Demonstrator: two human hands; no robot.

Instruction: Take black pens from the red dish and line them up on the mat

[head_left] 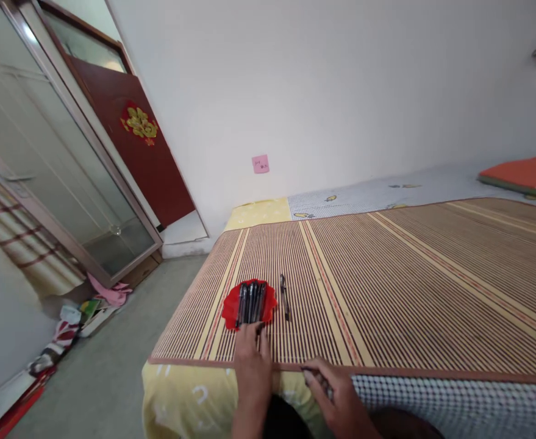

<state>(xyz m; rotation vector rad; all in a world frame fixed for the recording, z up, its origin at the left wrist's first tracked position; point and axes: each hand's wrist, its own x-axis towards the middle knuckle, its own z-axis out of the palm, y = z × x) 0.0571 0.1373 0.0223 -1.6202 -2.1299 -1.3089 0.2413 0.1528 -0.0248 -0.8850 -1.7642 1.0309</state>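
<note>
A red scalloped tray (227, 310) lies on the striped mat, with several black pens (250, 300) side by side in it. One more black pen (285, 299) lies by itself just right of the tray. My left hand (253, 356) is at the tray's near edge, fingers closed around a short dark end that looks like a pen; most of it is hidden. Lower right, over the mat's near border, my right hand (336, 393) is closed on a slim dark thing that looks like a black pen, largely covered by the fingers.
The striped mat (409, 292) covers a bed with yellow and checked bedding (194, 390). A pink note (260, 164) is stuck on the white wall. An orange cushion (524, 171) lies far right. To the left are a glass door (66, 140) and items along the floor.
</note>
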